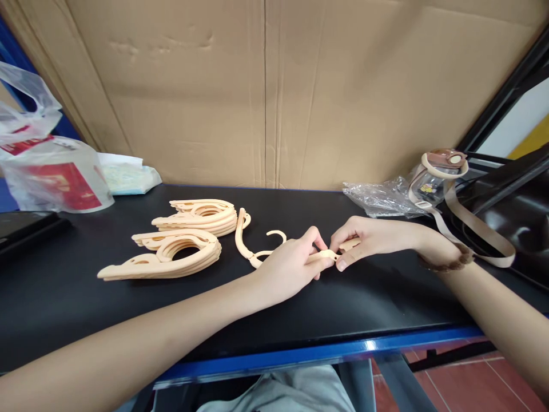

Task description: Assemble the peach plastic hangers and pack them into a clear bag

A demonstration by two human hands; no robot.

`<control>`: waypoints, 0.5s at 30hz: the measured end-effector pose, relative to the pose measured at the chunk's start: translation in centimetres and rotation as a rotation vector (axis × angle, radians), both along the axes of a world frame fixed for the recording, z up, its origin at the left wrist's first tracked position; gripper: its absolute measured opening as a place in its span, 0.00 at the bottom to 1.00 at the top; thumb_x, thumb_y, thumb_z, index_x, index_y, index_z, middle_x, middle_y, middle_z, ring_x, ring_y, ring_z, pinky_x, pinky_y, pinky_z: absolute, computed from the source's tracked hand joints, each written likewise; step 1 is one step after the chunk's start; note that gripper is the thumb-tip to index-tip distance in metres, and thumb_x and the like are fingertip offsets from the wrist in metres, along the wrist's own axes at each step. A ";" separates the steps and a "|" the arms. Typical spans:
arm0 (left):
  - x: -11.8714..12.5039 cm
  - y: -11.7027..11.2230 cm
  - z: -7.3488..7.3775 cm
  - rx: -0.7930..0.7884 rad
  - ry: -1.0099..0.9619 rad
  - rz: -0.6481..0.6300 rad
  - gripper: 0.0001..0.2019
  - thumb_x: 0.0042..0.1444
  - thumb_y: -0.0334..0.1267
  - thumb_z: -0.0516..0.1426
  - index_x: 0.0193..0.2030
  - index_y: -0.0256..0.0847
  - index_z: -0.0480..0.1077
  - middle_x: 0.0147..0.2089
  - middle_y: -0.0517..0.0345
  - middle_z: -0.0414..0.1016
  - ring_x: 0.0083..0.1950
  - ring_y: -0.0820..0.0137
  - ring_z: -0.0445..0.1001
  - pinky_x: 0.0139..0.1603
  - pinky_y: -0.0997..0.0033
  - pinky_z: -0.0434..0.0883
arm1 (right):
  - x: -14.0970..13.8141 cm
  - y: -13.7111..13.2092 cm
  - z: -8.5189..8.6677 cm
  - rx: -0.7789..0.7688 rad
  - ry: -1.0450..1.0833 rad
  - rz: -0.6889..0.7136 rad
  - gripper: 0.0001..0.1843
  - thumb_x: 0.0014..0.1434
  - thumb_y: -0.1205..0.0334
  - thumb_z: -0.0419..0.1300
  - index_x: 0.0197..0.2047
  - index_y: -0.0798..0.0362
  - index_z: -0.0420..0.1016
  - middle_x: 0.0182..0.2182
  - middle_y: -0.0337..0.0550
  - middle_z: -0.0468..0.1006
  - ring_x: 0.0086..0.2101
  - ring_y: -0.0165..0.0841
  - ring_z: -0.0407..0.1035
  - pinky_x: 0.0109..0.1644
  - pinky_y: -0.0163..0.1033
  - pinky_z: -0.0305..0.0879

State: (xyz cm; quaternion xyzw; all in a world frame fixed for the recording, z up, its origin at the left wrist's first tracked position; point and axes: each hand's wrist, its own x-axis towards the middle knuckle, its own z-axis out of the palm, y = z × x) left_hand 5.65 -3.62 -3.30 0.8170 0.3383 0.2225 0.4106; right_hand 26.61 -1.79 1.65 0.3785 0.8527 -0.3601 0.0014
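Observation:
A peach-coloured folding hanger (pixel 239 236) lies across the middle of the table, one arm angled upward and its curved hook (pixel 281 233) showing above my left hand. My left hand (pixel 287 266) closes on the hanger's other arm, thumb and fingers pinching near its end. At that same end, my right hand (pixel 369 241) grips with thumb and fingertips, and a pale piece shows under its palm. The hanger's centre is hidden behind my left hand. To the left are two stacks of folded hangers, a nearer stack (pixel 193 264) and a farther stack (pixel 221 220).
A plastic bag (pixel 64 177) and a tissue-like pack (pixel 131 178) sit at the back left, near a dark flat device (pixel 26 229). Crumpled clear plastic (pixel 377 197) and a strapped drinking bottle (pixel 437 177) stand at the back right. Cardboard (pixel 193 103) walls the back.

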 end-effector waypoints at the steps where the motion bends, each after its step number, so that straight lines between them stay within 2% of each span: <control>1: 0.0 0.0 0.0 0.017 0.016 0.019 0.07 0.62 0.44 0.52 0.39 0.45 0.60 0.27 0.67 0.72 0.29 0.72 0.70 0.27 0.74 0.60 | 0.0 0.0 0.1 0.046 -0.011 -0.012 0.21 0.55 0.44 0.60 0.34 0.56 0.77 0.22 0.32 0.57 0.24 0.24 0.49 0.27 0.34 0.43; 3: 0.0 0.0 0.1 0.094 0.051 0.060 0.04 0.61 0.40 0.53 0.42 0.46 0.62 0.34 0.65 0.75 0.34 0.70 0.72 0.31 0.72 0.64 | 0.1 -0.1 0.4 0.119 -0.044 -0.027 0.21 0.56 0.44 0.59 0.35 0.55 0.77 0.23 0.33 0.61 0.25 0.25 0.53 0.28 0.34 0.46; 6: 0.0 0.0 0.1 0.277 0.135 0.069 0.09 0.59 0.32 0.53 0.46 0.46 0.67 0.44 0.62 0.76 0.43 0.66 0.73 0.40 0.68 0.66 | 0.7 -0.1 0.7 0.173 -0.133 -0.035 0.17 0.58 0.49 0.57 0.36 0.55 0.78 0.26 0.36 0.67 0.28 0.28 0.59 0.31 0.34 0.52; 10: -0.1 0.4 -0.2 0.419 0.183 0.029 0.17 0.59 0.26 0.50 0.52 0.41 0.68 0.47 0.57 0.75 0.47 0.65 0.72 0.48 0.65 0.67 | 2.0 0.5 0.5 0.346 -0.233 -0.093 0.14 0.58 0.56 0.56 0.41 0.52 0.79 0.32 0.41 0.75 0.33 0.33 0.66 0.39 0.38 0.59; 13: -0.1 0.6 -0.4 0.490 0.194 -0.023 0.19 0.59 0.24 0.48 0.56 0.37 0.66 0.50 0.53 0.74 0.50 0.65 0.70 0.53 0.65 0.66 | 3.0 1.2 -0.2 0.520 -0.272 -0.109 0.14 0.57 0.57 0.56 0.42 0.48 0.81 0.38 0.45 0.75 0.39 0.38 0.69 0.45 0.44 0.61; 15: -0.2 0.6 -0.4 0.539 0.236 -0.065 0.20 0.60 0.24 0.48 0.58 0.35 0.65 0.51 0.51 0.73 0.52 0.64 0.69 0.55 0.63 0.65 | 3.3 1.4 -0.6 0.602 -0.271 -0.109 0.14 0.58 0.56 0.57 0.42 0.46 0.81 0.45 0.48 0.74 0.46 0.44 0.68 0.50 0.48 0.61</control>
